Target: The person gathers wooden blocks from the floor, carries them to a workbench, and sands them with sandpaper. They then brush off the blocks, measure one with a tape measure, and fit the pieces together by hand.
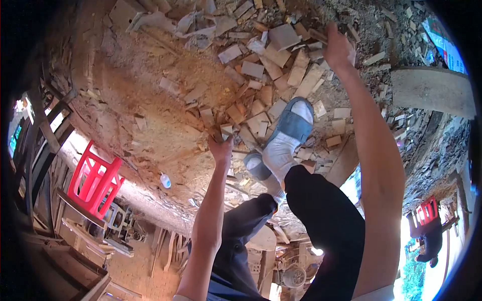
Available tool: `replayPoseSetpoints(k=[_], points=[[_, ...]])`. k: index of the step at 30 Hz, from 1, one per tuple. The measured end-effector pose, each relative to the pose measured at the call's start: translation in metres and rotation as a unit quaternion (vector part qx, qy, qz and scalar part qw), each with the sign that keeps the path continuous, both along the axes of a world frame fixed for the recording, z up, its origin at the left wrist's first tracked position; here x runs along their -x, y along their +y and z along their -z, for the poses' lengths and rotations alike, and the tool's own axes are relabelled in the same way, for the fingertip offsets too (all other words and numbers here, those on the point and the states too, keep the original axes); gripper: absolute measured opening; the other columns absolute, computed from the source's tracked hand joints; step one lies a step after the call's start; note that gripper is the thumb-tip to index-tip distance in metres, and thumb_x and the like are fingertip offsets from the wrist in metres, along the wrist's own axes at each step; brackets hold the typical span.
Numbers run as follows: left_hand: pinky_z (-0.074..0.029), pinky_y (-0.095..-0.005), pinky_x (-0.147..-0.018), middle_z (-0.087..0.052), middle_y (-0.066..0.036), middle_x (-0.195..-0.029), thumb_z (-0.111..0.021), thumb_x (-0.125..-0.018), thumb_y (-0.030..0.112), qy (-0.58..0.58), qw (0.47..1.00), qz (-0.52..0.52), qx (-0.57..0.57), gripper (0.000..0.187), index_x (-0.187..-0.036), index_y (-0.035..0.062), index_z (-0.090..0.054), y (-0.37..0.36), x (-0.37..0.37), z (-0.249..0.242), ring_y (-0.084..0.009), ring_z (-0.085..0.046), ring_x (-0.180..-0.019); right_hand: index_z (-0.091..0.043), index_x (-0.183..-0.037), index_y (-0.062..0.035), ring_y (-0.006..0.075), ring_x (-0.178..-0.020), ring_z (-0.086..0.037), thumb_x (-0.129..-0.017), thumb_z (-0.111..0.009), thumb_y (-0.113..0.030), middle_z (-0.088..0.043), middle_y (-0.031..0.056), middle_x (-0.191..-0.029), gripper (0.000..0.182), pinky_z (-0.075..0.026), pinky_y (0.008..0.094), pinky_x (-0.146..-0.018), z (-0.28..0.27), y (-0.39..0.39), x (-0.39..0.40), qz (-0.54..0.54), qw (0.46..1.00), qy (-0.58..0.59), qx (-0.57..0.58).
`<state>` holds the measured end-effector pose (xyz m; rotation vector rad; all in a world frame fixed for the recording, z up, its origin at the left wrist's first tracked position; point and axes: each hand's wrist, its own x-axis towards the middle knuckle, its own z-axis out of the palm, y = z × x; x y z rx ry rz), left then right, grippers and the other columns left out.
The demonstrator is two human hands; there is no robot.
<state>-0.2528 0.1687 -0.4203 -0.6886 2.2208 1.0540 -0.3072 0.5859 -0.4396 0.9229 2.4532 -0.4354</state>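
My left hand (221, 148) is low over the ground left of my feet, its fingers closed on a small wood offcut (226, 130). My right hand (340, 49) is stretched far forward into the scrap, fingers curled; what lies inside them is hidden. Beside its thumb is a narrow wood piece (317, 35). Between and beyond my hands spreads a loose heap of flat wood offcuts (298, 67), with a squarish pale board (284, 37) among them. My feet, in grey slide sandals (293, 124) and white socks, stand at the heap's near side.
A wide plank (433, 90) lies at the right. Crumpled clear plastic (188, 24) sits at the upper left, and a small white bottle (165, 180) lies on the dirt. Red plastic stools (94, 183) stand at the left. Another person (431, 243) is at the far right.
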Motion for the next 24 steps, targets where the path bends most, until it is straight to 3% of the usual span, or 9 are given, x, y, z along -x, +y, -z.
replayPoseSetpoints(k=[3,8,12,18,20,21,22,23,24], points=[[-0.045,-0.0266,-0.074,-0.057,-0.008,-0.097,-0.071,-0.065,0.002,0.01,0.996,0.085,0.016,0.048,-0.106,-0.0003,-0.047,0.01,0.004,-0.024,-0.0163,-0.056,-0.085,-0.048,-0.117,-0.0093,0.037,-0.093,-0.055,-0.072,-0.061,-0.011,-0.059,0.0188,-0.096,0.047,-0.043,0.0415,-0.083,-0.019,-0.013,-0.014,0.034,0.998,0.055,0.011],[-0.048,-0.0274,-0.056,-0.058,-0.006,-0.091,-0.071,-0.068,0.004,-0.095,0.99,-0.028,-0.103,0.045,-0.106,0.0035,-0.046,-0.006,-0.007,-0.034,-0.014,-0.058,-0.072,-0.051,-0.117,-0.0076,0.0307,-0.1,-0.055,-0.073,-0.061,-0.018,-0.057,0.0173,-0.106,0.047,-0.044,0.0377,-0.086,-0.012,-0.012,-0.064,0.083,0.934,0.339,0.077],[-0.046,-0.0252,-0.052,-0.057,-0.003,-0.092,-0.069,-0.071,0.007,-0.147,0.977,-0.031,-0.15,0.042,-0.106,0.0069,-0.046,-0.003,-0.003,-0.065,-0.0128,-0.056,-0.067,-0.053,-0.113,-0.0035,0.029,-0.096,-0.056,-0.074,-0.064,-0.026,-0.058,0.0118,-0.109,0.046,-0.044,0.0339,-0.084,-0.042,-0.029,-0.091,0.461,0.825,0.125,0.301],[-0.051,-0.0332,-0.067,-0.058,-0.007,-0.086,-0.07,-0.073,0.013,-0.185,0.932,-0.128,-0.284,0.042,-0.107,0.0075,-0.046,0.003,0.005,-0.101,-0.0192,-0.06,-0.078,-0.052,-0.11,-0.0062,0.0191,-0.096,-0.053,-0.076,-0.065,-0.03,-0.057,0.0104,-0.103,0.043,-0.044,0.0351,-0.078,-0.089,-0.117,-0.113,0.635,0.593,0.126,0.479],[-0.05,-0.0364,-0.077,-0.058,-0.008,-0.087,-0.065,-0.078,0.018,-0.243,0.915,-0.125,-0.297,0.039,-0.109,0.0053,-0.046,0.012,0.015,-0.122,-0.0216,-0.06,-0.086,-0.056,-0.105,-0.001,0.0213,-0.082,-0.059,-0.075,-0.064,-0.025,-0.06,0.011,-0.095,0.039,-0.05,0.0314,-0.063,-0.111,-0.164,-0.115,0.587,0.637,0.095,0.491],[-0.051,-0.0358,-0.077,-0.058,-0.008,-0.086,-0.064,-0.079,0.019,-0.257,0.911,-0.122,-0.299,0.038,-0.109,0.0046,-0.046,0.022,0.016,-0.126,-0.0211,-0.06,-0.086,-0.056,-0.102,0.003,0.0245,-0.079,-0.061,-0.072,-0.065,-0.023,-0.061,0.012,-0.092,0.04,-0.05,0.0325,-0.058,-0.091,-0.201,-0.138,0.553,0.531,0.148,0.625],[-0.051,-0.0351,-0.076,-0.059,-0.008,-0.086,-0.063,-0.08,0.02,-0.272,0.906,-0.12,-0.302,0.038,-0.109,0.0039,-0.046,0.03,0.015,-0.127,-0.0207,-0.06,-0.086,-0.055,-0.102,0.0036,0.0253,-0.079,-0.06,-0.072,-0.063,-0.021,-0.062,0.0133,-0.089,0.04,-0.049,0.0348,-0.062,-0.089,-0.236,-0.133,0.474,0.714,0.082,0.508],[-0.05,-0.0319,-0.074,-0.06,-0.008,-0.084,-0.062,-0.081,0.018,-0.268,0.91,-0.143,-0.284,0.033,-0.107,0.0021,-0.049,0.035,0.012,-0.128,-0.0198,-0.06,-0.085,-0.053,-0.106,0.0011,0.025,-0.082,-0.059,-0.072,-0.059,-0.019,-0.061,0.0154,-0.091,0.04,-0.047,0.0348,-0.069,-0.146,-0.231,-0.104,0.363,0.763,-0.059,0.532],[-0.05,-0.0309,-0.073,-0.06,-0.008,-0.085,-0.061,-0.081,0.018,-0.279,0.921,-0.091,-0.256,0.032,-0.106,0.0023,-0.05,0.038,0.011,-0.134,-0.019,-0.06,-0.084,-0.053,-0.109,-0.0029,0.0246,-0.085,-0.059,-0.073,-0.057,-0.018,-0.06,0.0163,-0.092,0.039,-0.045,0.0334,-0.074,-0.116,-0.301,-0.125,0.418,0.764,0.182,0.457]])
